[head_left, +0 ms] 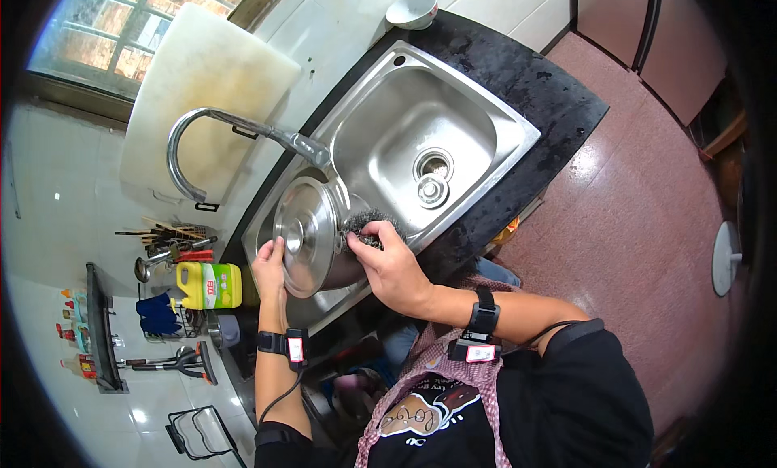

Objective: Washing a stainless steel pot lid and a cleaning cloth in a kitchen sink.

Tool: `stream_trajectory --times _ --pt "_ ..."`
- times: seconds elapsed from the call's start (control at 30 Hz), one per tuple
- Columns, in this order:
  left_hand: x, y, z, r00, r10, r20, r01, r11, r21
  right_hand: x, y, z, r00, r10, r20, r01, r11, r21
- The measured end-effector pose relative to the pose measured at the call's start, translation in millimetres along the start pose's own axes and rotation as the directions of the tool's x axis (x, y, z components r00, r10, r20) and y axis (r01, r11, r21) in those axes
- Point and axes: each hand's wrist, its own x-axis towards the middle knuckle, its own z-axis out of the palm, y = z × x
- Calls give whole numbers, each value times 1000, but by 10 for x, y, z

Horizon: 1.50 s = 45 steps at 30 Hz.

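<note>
A round metal lid [308, 228] with a central knob rests against or on a metal pot [346, 264], which sits tilted over the nearer basin of a stainless steel double sink [485, 94]. My left hand [271, 264] grips the rim of the lid, thumb on its face. In my right hand [391, 267] is a dark wire scouring pad [370, 222], pressed to the pot's side just beyond the lid. The curved chrome faucet [188, 119] arches above, to the left. How far the lid is seated on the pot is hard to tell.
A drain strainer [432, 190] lies beside the far basin's drain. A bowl [413, 11] stands on the black countertop [516, 61]. A large white cutting board [206, 97] leans on the wall. A yellow detergent jug [209, 284] and a utensil rack [173, 234] are at the left.
</note>
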Motion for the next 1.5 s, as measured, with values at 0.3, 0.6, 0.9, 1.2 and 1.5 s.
stream_trajectory --times 0.3,0.6,0.9,1.2,1.5 --pt "45 45 10 999 34 15 -35 999 36 5 -52 -38 995 47 84 -40 995 -90" --pt "27 93 56 998 48 32 -50 997 64 215 27 -64 984 166 68 -161 984 -79" --pt "38 96 35 997 62 39 -65 995 80 340 314 -46 982 177 67 -171 982 -87" --pt "85 36 92 997 80 18 -80 996 34 738 743 26 627 666 405 -717 696 -35" --pt "56 -28 5 998 66 -4 -66 997 33 223 88 28 845 462 271 -406 882 -238"
